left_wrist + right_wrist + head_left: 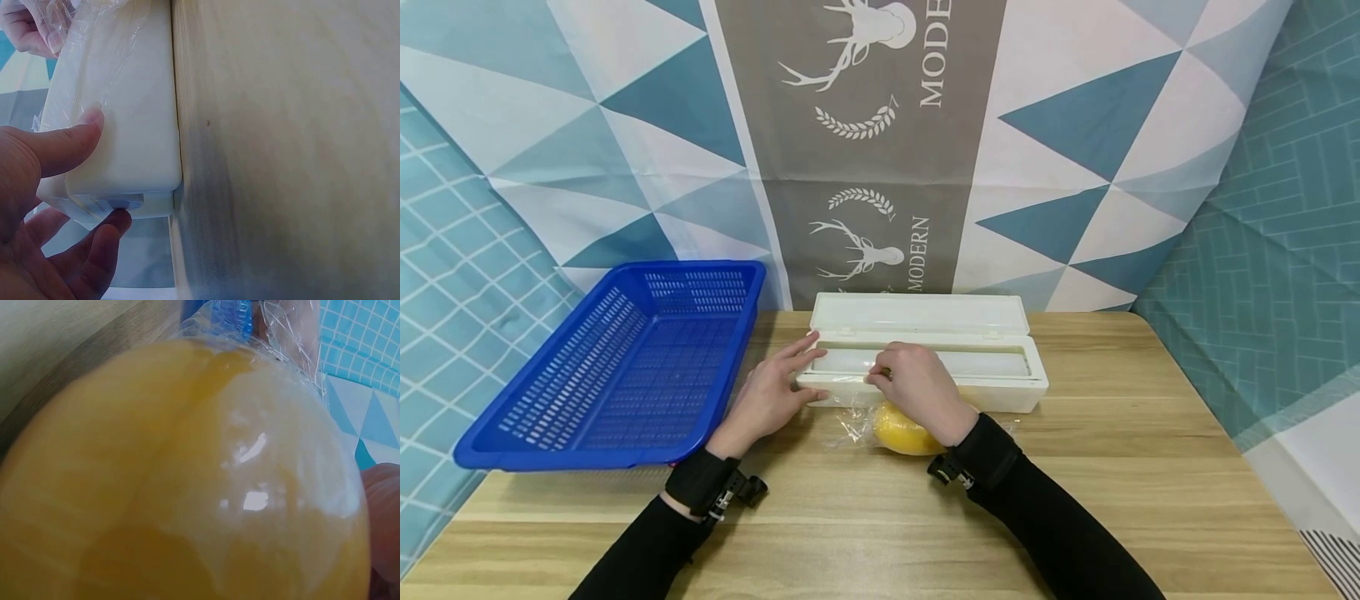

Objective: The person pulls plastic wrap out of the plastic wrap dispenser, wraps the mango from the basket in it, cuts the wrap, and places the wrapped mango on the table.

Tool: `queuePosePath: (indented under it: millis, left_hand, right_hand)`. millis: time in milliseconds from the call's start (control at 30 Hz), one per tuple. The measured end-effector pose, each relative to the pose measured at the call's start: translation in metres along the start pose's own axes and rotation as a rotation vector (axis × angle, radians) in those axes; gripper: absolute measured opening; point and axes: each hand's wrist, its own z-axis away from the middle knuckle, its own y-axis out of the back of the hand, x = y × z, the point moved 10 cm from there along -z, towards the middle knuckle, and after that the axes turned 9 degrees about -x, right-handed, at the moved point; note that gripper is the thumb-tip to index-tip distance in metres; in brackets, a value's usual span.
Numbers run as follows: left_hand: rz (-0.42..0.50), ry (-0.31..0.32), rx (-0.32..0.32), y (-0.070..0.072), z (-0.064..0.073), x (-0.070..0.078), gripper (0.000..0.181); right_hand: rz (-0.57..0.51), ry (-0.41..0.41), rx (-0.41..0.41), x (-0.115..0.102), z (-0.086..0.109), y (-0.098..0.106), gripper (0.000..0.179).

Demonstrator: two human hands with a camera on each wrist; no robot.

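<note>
A white plastic wrap dispenser (pixel 1000 396) lies lengthwise with its lid (pixel 917 313) raised and the roll (pixel 985 363) visible inside. My left hand (pixel 772 387) grips its left end, the thumb (pixel 72 144) on the front face and the fingers around the end. At the front rail, my right hand (pixel 917 383) has its fingertips pinched together at the plastic wrap (pixel 856 423); what lies between them is mostly hidden. Under that hand, against the dispenser's front, sits a yellow round fruit (pixel 901 432) covered in clear wrap. It fills most of the right wrist view.
A blue plastic basket (pixel 700 333) with slotted walls stands on the left, beside my left forearm. The wooden table (pixel 850 533) ends at the back against a patterned cloth (pixel 880 158), close behind the dispenser's lid.
</note>
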Motion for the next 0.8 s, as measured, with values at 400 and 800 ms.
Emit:
queuePosePath:
  millis: [400, 800]
  left_hand:
    - [-0.006, -0.002, 0.003, -0.0002, 0.0004, 0.0004, 0.061]
    - [0.005, 0.003, -0.002, -0.0005, 0.0002, -0.0001, 0.061]
  right_hand:
    - [0.007, -0.007, -0.015, 0.0023, 0.0031, 0.0011, 0.013]
    - [-0.011, -0.007, -0.008, 0.0063, 0.0056, 0.0022, 0.011]
